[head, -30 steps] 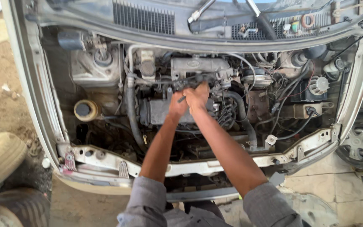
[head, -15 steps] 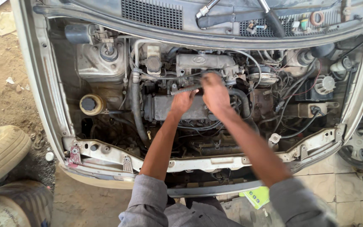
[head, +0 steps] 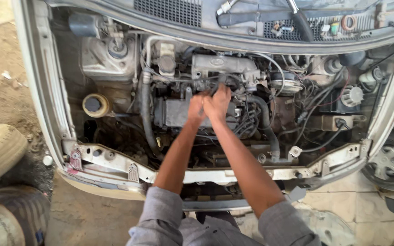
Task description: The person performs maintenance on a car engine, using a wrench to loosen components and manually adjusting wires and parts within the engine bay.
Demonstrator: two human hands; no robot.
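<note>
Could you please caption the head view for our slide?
Both hands, left and right, meet on dark cables atop the grey metal engine in a white car's open bay.

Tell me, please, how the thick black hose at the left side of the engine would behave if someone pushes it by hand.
The thick black hose bends in a long curve, so it probably flexes slightly, not flopping. Both ends seem fixed in the engine bay, so it would likely spring back. Its surface looks dusty and dull, probably not slippery.

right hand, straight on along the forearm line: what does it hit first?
Probably the dark hose at its fingertips, then the grey metal engine cover just beyond. The right hand already looks close; depth is unclear.
</note>
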